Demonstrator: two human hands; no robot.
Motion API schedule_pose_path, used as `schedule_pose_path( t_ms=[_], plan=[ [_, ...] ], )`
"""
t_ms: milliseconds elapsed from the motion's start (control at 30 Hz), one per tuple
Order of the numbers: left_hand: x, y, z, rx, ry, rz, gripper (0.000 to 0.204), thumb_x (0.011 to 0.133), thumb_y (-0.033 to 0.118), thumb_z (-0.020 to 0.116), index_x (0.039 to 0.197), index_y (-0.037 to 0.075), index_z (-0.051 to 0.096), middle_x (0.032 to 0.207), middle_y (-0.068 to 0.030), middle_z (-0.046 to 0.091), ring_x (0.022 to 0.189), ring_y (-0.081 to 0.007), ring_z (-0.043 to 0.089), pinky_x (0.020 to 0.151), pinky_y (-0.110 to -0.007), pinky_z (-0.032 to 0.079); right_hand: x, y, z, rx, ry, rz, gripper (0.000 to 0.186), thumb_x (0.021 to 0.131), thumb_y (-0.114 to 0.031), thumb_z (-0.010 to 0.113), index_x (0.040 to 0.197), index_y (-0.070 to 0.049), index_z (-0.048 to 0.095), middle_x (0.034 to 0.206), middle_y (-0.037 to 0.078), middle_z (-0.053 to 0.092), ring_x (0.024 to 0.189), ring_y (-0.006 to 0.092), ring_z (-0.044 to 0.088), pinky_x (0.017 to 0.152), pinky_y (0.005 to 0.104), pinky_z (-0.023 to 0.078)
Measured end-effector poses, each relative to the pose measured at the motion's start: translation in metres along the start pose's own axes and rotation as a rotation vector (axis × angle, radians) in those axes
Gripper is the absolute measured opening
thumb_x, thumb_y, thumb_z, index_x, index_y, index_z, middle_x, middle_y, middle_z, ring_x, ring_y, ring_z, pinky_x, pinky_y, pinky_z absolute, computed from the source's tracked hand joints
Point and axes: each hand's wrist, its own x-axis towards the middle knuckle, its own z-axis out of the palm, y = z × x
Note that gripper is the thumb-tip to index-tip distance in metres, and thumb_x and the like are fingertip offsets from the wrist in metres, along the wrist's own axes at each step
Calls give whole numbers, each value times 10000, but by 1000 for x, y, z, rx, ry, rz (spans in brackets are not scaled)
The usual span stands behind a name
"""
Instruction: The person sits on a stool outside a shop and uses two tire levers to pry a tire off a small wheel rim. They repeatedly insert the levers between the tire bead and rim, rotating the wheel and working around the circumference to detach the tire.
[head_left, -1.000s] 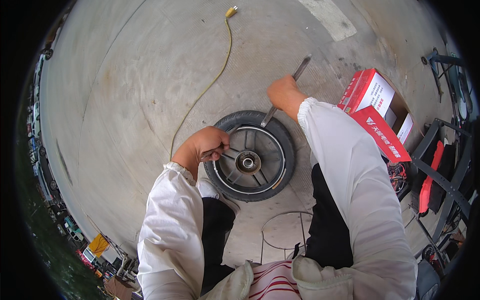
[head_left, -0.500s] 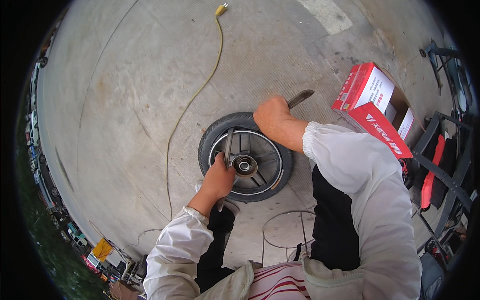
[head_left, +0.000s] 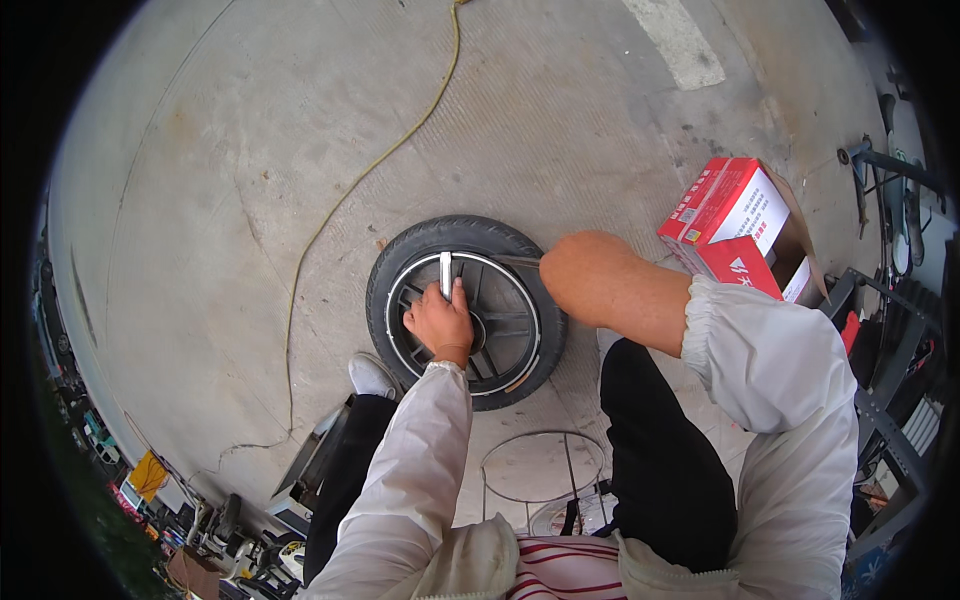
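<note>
A wheel with a black tyre [head_left: 400,247] and a dark spoked rim [head_left: 505,325] lies flat on the floor between my feet. My left hand [head_left: 440,320] is over the rim near the hub, closed on a flat metal tyre lever [head_left: 446,268]. That lever's far tip reaches the rim edge at the top of the wheel. My right hand [head_left: 580,272] is a fist at the tyre's right side. From it a second tyre lever [head_left: 517,261] runs left across the tyre to the rim edge. My right fingers are mostly hidden, and the hub is partly covered.
An open red and white cardboard box [head_left: 725,215] stands at the right, beside a metal frame [head_left: 890,420]. A yellow cable [head_left: 350,190] crosses the floor at the left. Near my legs stands a wire ring stand [head_left: 485,465]. A grey metal case [head_left: 305,465] is by my left leg.
My right hand has turned and swung down to the right; its lever now lies across the tyre against the rim. My left hand has tilted its lever and moved over the hub.
</note>
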Motion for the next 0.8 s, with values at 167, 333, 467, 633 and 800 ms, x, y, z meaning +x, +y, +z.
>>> schedule_pose_path(
  t_ms=[167,333,467,633,800],
  plan=[
    [-4,6,1,-40,-43,-138,403,917,450,553,904,59,649,897,-123,673,900,-333,573,871,-448,347,-15,17,22,628,-47,69,332,944,-225,525,857,71,649,865,258,659,833,385,656,692,445,512],
    [-6,6,1,-87,-42,-295,416,913,462,558,921,56,648,894,-132,671,905,-349,571,822,-462,375,-21,-33,100,1160,414,78,365,980,-275,495,822,53,508,737,273,579,729,453,575,651,520,429],
    [-4,10,-1,-53,-58,-295,431,913,478,554,951,59,645,890,-129,670,908,-349,572,804,-467,384,-13,-56,146,1136,547,57,270,986,-228,484,930,34,454,701,265,576,656,465,559,598,532,416],
    [-3,31,-3,27,-47,-375,447,925,498,524,981,73,648,931,-130,683,940,-354,581,809,-475,383,21,-48,200,1079,598,10,257,987,-224,487,1038,18,414,686,250,584,651,462,569,593,538,424],
    [7,14,-11,43,-238,-478,546,953,557,407,1026,77,657,947,-169,708,936,-370,638,851,-465,383,55,-33,198,952,555,-5,282,962,-224,532,1105,-15,408,730,239,619,716,444,613,612,533,454]
  ],
)
